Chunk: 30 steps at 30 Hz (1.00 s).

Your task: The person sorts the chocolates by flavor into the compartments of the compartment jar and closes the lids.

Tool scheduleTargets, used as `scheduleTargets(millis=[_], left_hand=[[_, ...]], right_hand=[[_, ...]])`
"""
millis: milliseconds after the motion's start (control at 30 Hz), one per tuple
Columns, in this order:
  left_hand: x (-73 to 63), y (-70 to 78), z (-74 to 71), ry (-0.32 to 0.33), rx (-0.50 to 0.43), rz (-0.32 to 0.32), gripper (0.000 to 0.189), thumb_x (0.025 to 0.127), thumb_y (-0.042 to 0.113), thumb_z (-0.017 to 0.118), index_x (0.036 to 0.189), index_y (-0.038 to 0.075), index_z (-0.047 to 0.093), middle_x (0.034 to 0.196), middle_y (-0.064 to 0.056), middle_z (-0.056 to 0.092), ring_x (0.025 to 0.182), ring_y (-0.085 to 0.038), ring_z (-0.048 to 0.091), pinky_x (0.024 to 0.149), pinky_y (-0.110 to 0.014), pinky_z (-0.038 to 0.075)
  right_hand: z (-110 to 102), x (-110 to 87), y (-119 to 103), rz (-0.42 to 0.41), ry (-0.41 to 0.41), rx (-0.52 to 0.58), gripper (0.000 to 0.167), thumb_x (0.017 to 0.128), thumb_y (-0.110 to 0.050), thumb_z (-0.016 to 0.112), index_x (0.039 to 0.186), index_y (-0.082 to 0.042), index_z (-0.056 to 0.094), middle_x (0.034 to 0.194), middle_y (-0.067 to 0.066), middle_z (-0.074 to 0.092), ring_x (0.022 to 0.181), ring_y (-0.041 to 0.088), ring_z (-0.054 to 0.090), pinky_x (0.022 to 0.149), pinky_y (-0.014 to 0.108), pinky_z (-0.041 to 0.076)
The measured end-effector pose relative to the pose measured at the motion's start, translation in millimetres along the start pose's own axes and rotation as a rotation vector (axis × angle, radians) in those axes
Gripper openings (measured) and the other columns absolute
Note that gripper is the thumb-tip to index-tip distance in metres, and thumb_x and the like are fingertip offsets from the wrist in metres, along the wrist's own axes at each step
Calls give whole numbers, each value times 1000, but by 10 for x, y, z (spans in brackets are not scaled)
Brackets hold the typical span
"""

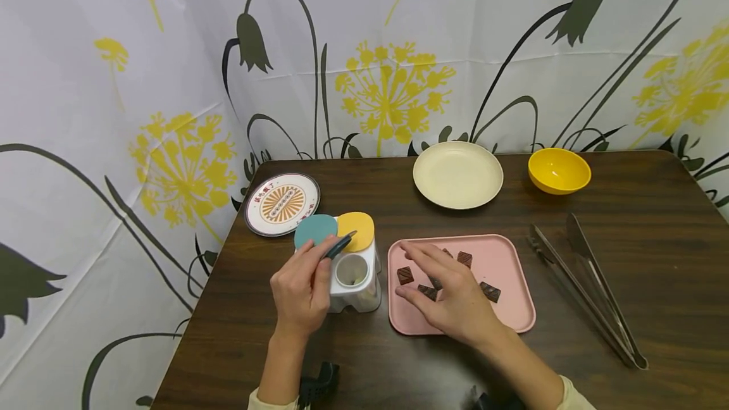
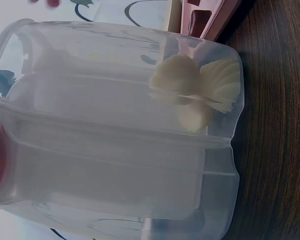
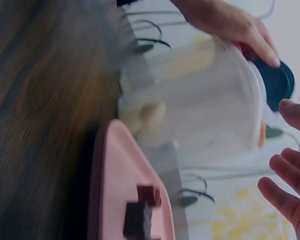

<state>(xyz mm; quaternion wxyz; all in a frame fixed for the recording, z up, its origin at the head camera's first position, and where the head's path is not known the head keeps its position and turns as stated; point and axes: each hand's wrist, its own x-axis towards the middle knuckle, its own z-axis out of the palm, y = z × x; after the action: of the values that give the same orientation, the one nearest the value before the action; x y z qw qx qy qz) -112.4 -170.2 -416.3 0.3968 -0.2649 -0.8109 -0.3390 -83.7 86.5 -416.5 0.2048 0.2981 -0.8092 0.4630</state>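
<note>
My left hand (image 1: pixel 304 293) pinches a dark blue lid (image 1: pixel 340 245) on edge above a white, see-through compartment box (image 1: pixel 364 301). Right below that lid, one round compartment (image 1: pixel 352 270) stands uncovered, while a teal lid (image 1: pixel 316 231) and a yellow lid (image 1: pixel 357 231) cover the far ones. Pale, thin, ridged pieces (image 2: pixel 220 84) lie at the bottom of the box in the left wrist view. Over a pink tray (image 1: pixel 515 309), my right hand (image 1: pixel 452 290) hovers with fingers apart and nothing in it. Small dark chocolate pieces (image 1: pixel 405 275) lie on the tray, some hidden by this hand.
A patterned plate (image 1: pixel 283 205) lies behind the box at the left. Farther back are a cream plate (image 1: pixel 458 175) and a yellow bowl (image 1: pixel 559 171). Metal tongs (image 1: pixel 592 309) lie right of the tray. A flowered cloth (image 1: pixel 387 30) hangs behind the table.
</note>
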Motion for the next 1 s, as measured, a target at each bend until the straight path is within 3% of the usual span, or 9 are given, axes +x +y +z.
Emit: scheduleTargets(millis=[167,433,733,1000], left_hand=[[1,-7,4,1,-3,4,33,100,22,49,114,3,72,106,-6,74,96,-23,71,93,-44,51],[-4,-10,15,-1,-7,25,33,99,23,48,114,8,73,104,-5,74,97,-23,71,92,-47,51],[-9,-16,22,10,-35,66,33,95,23,50,111,6,74,104,-6,74,96,-26,71,94,-46,50],[-20,-26,23,14,-45,110,37,93,28,50,109,5,74,103,-7,74,96,-28,71,94,-47,50]], right_hand=[[167,150,-75,-42,-28,89,71,77,-12,84,141,-5,52,134,6,58,118,20,59,94,31,49],[328,317,-60,-90,-29,105,78,76,-14,85,143,1,48,141,11,52,128,23,53,102,33,44],[386,385,-56,-117,-76,108,82,75,-15,87,145,-2,46,143,7,50,129,21,51,103,34,44],[395,384,-35,-161,-93,99,71,76,-13,85,139,-3,54,139,8,54,125,21,55,101,31,45]])
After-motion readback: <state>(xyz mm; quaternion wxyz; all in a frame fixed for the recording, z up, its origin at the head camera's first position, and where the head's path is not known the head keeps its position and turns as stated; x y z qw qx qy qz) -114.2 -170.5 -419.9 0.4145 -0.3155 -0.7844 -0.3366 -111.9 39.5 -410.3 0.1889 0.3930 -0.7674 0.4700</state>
